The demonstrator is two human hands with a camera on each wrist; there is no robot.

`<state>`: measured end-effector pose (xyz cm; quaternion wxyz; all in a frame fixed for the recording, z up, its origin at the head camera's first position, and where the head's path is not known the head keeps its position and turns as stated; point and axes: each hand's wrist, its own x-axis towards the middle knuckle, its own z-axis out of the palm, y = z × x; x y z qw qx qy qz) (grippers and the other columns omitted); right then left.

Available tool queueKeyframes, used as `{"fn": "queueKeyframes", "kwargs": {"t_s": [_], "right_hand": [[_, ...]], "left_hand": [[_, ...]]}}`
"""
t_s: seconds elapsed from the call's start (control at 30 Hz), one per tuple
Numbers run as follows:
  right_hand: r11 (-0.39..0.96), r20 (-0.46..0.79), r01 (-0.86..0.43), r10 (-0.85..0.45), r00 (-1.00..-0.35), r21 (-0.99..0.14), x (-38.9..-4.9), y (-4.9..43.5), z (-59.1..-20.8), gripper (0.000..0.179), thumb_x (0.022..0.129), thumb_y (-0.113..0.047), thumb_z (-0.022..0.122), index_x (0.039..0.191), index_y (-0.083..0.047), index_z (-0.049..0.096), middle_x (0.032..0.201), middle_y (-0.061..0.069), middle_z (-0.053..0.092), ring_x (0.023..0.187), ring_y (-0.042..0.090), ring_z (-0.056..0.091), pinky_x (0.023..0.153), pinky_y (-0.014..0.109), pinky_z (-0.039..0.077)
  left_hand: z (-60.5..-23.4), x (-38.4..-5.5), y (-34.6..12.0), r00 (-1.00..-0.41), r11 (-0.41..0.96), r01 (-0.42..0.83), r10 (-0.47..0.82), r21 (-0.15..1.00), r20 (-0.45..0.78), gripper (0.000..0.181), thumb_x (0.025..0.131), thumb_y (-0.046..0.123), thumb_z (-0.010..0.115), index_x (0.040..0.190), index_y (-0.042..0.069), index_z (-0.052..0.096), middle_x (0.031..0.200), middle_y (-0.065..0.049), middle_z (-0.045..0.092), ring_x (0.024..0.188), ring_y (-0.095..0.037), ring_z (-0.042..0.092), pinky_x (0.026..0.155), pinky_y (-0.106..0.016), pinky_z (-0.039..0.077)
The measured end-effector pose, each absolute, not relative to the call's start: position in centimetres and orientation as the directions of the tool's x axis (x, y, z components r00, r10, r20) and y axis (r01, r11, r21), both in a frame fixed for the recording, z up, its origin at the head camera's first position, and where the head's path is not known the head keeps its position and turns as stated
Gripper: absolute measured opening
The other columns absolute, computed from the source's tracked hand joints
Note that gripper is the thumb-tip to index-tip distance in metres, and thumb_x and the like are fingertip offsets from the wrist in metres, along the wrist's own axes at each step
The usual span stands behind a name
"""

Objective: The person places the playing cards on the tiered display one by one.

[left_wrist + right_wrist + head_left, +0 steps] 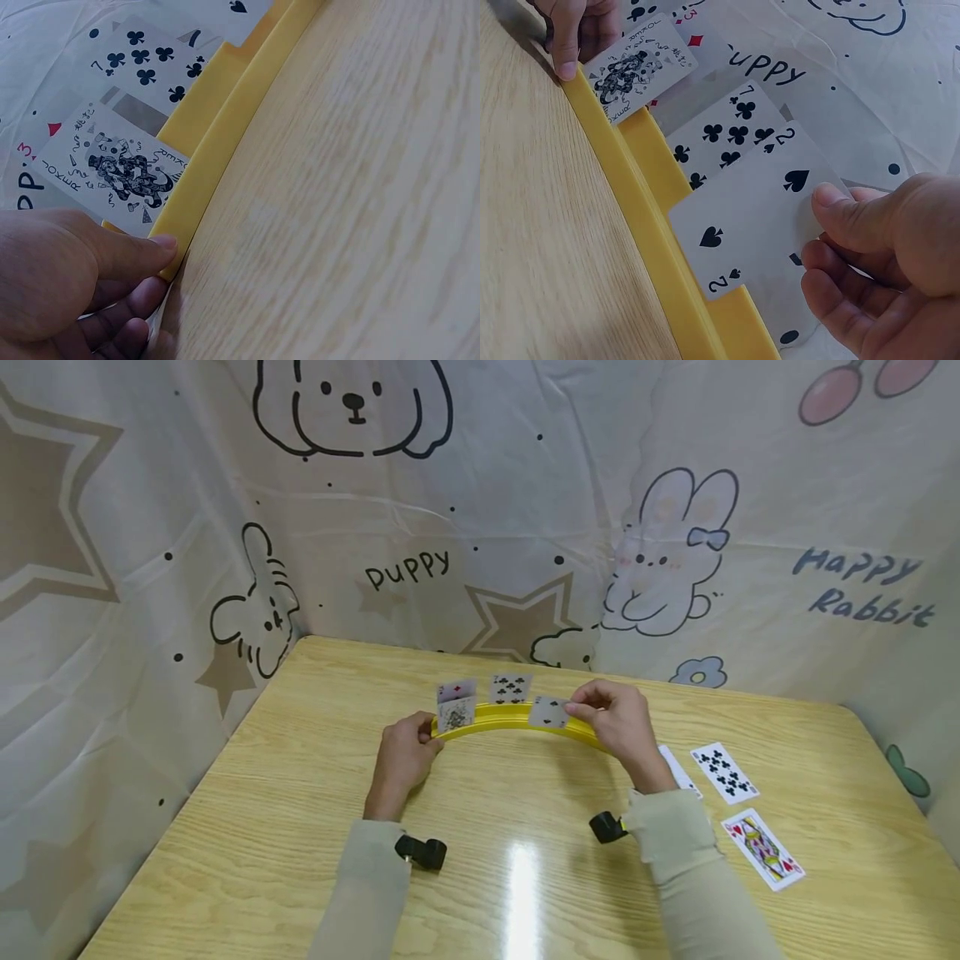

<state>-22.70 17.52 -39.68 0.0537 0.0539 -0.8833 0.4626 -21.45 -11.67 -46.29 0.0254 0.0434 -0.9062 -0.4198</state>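
A curved yellow card holder (pixel 501 717) stands on the table, its left end gripped between the thumb and fingers of my left hand (pixel 403 758). Near the holder's right half, my right hand (pixel 619 723) pinches the two of spades (pixel 754 206) by one edge. That card's opposite edge is at the holder's slot; how deep it sits I cannot tell. At the left end a joker (pixel 120 169) stands in the front slot, with a three of diamonds (pixel 456 688) behind it. In the middle, a seven of clubs (pixel 511 687) stands in the back row.
Face up on the table to the right lie a clubs card (pixel 725 772) and a queen of hearts (pixel 763 849). Another card (pixel 678 770) is partly hidden by my right forearm. A printed cloth (pixel 480 510) hangs behind the wooden table (pixel 300 827).
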Motion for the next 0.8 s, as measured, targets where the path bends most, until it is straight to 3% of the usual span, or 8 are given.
{"fn": "queueKeyframes", "kwargs": {"t_s": [0.8], "right_hand": [[0.53,0.143,-0.162,-0.079,-0.987,-0.832,-23.7,15.2,-40.1,0.009,0.09,-0.013,0.076,0.088,-0.006,0.073,0.086,0.005,0.07,0.079,0.022,0.057,0.061,0.028,0.043]], "left_hand": [[-46.4,-21.4,-11.7,-0.995,0.639,-0.053,-0.096,0.767,0.011,0.035,0.089,0.006,0.076,0.123,0.004,0.068,0.102,-0.008,0.069,0.088,-0.018,0.063,0.075,-0.035,0.053]]}}
